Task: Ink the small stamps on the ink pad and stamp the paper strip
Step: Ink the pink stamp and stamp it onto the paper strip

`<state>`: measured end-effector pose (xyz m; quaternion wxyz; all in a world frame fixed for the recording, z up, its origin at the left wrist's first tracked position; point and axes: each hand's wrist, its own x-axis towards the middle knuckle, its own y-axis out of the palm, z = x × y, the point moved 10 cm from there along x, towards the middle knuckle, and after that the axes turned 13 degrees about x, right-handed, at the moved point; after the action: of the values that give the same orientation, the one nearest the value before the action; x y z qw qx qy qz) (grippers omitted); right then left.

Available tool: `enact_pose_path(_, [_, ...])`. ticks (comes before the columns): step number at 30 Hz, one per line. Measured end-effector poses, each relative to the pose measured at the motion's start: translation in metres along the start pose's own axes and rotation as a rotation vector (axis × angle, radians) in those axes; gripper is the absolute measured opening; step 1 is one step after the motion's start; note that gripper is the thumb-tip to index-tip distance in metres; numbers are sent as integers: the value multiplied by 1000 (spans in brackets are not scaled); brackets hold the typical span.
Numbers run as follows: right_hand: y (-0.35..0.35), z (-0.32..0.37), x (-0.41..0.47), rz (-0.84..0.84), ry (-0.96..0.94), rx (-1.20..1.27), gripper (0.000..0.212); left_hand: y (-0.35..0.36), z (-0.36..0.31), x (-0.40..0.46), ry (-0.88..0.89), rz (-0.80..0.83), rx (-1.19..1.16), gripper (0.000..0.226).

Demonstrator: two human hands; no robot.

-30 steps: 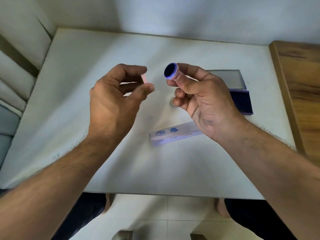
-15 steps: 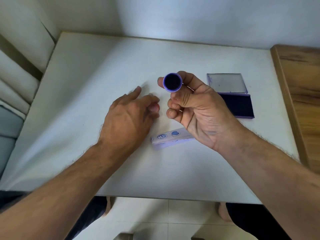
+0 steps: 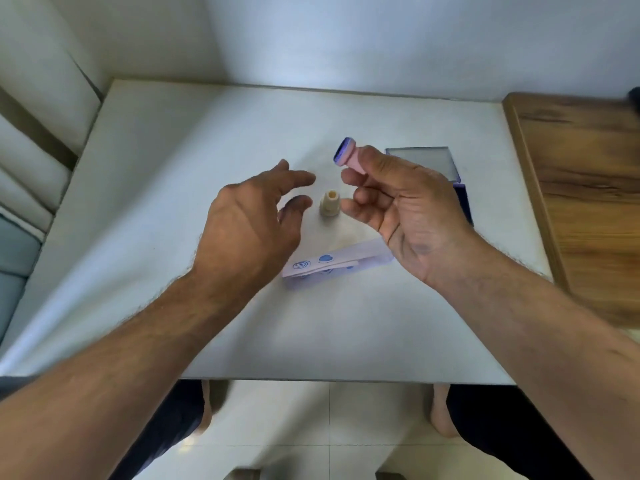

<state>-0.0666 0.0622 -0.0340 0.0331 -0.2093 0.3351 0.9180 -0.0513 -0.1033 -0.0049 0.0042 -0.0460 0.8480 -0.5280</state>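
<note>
My right hand point(image 3: 401, 209) pinches a small pink stamp point(image 3: 349, 157) above the white table point(image 3: 173, 237), its blue inked face turned up and to the left. A beige stamp point(image 3: 329, 204) stands upright on the table between my two hands. My left hand point(image 3: 249, 223) hovers just left of it with fingers spread and holds nothing. The paper strip point(image 3: 332, 263) lies below the beige stamp, carrying blue stamp marks, its right end under my right hand. The open blue ink pad point(image 3: 462, 199) sits behind my right hand, mostly hidden, with its clear lid point(image 3: 420, 161) tipped back.
A wooden surface point(image 3: 585, 188) adjoins the table on the right. Walls close the far side and a cushioned seat point(image 3: 31, 161) stands at the left. My knees and the tiled floor show past the table's near edge.
My left hand went down to the table, no longer holds the pink piece it pinched, and now hovers open. The beige stamp has come into view. My right hand tilted the pink stamp leftward.
</note>
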Motion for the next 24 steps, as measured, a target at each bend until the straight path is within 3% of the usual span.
enact_pose_path(5, [-41, 46, -4, -187, -192, -167, 13, 0, -42, -7, 121, -21, -65, 28])
enact_pose_path(8, [-69, 83, -8, -296, -291, -511, 27, 7, -62, -9, 166, 10, -60, 27])
enact_pose_path(11, [-79, 104, -9, -309, -328, -857, 6, 18, -78, -9, 183, 45, -61, 27])
enact_pose_path(14, [-86, 115, -11, -372, -367, -1056, 8, 23, -93, -7, 181, 56, -66, 27])
enact_pose_path(20, [-78, 106, -11, -285, -429, -1357, 8, 24, -107, 0, 190, 26, -25, 26])
enact_pose_path(24, [-75, 96, -6, -247, -429, -1423, 15, 30, -98, 1, 161, 55, -31, 27])
